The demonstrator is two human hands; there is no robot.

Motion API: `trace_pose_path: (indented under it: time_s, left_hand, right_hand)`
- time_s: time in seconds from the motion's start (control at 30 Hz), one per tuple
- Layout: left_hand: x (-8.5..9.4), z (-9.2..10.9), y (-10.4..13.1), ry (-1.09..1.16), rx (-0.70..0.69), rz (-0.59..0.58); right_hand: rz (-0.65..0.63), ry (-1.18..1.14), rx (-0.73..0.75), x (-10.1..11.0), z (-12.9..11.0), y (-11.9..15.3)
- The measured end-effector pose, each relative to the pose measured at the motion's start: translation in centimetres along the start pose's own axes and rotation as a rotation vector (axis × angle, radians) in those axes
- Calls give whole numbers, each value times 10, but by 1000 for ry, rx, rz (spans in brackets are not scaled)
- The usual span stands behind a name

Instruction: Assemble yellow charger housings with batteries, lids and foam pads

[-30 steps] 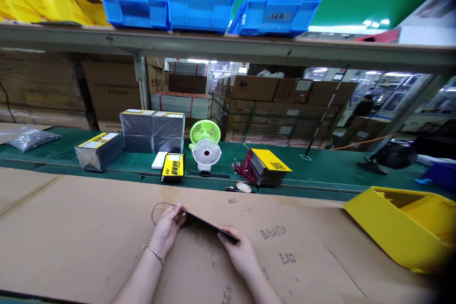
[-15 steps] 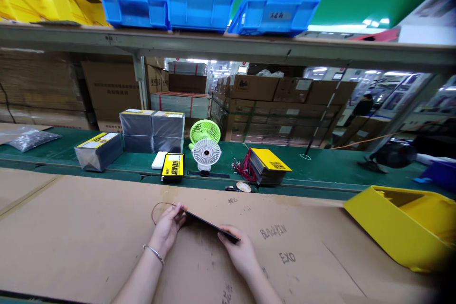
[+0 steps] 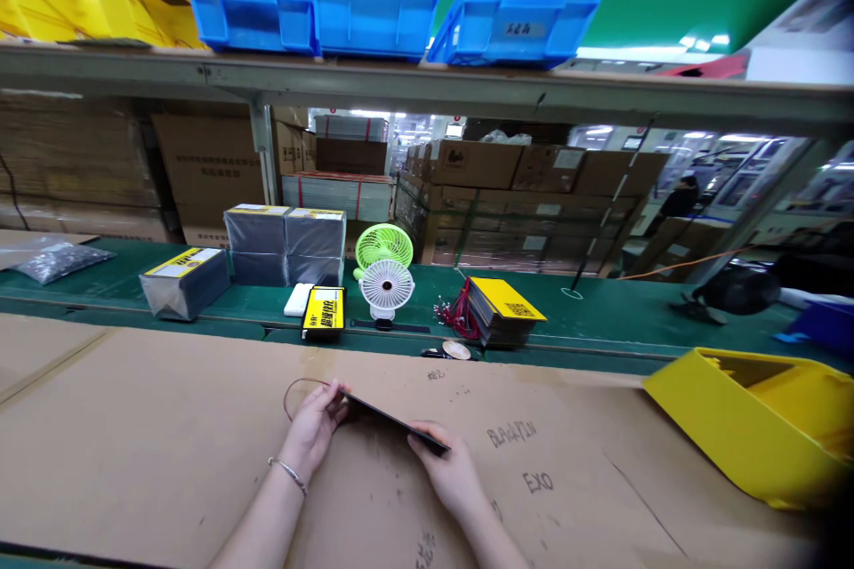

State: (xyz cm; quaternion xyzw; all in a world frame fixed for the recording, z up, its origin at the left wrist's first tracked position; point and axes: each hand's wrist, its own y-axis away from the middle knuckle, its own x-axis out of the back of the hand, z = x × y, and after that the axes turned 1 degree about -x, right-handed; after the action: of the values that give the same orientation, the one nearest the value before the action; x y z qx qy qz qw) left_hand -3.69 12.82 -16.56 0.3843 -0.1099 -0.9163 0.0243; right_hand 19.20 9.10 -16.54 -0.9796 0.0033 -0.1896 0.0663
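Observation:
A thin dark flat panel (image 3: 393, 420) is held between my two hands, tilted down to the right above the cardboard sheet (image 3: 200, 453). My left hand (image 3: 318, 420) grips its left end, fingers closed on the edge. At the opposite end my right hand (image 3: 444, 462) has its thumb on the near side and fingers behind. A thin reddish wire (image 3: 288, 396) loops out beside my left hand. The panel shows almost edge-on, so its faces are mostly hidden.
Behind the cardboard stand a white fan (image 3: 386, 286), a green fan (image 3: 383, 242), a stack of yellow-topped panels (image 3: 503, 309) with red wires, and wrapped stacks (image 3: 315, 247). A yellow bin (image 3: 740, 436) lies at right. Blue bins (image 3: 377, 16) line the shelf overhead.

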Motion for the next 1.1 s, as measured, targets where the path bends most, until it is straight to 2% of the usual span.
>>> trace_pose_path:
  time_s: [1.1]
  left_hand:
    - [-1, 0, 0, 10, -1, 9]
  right_hand:
    - [21, -11, -1, 0, -1, 0]
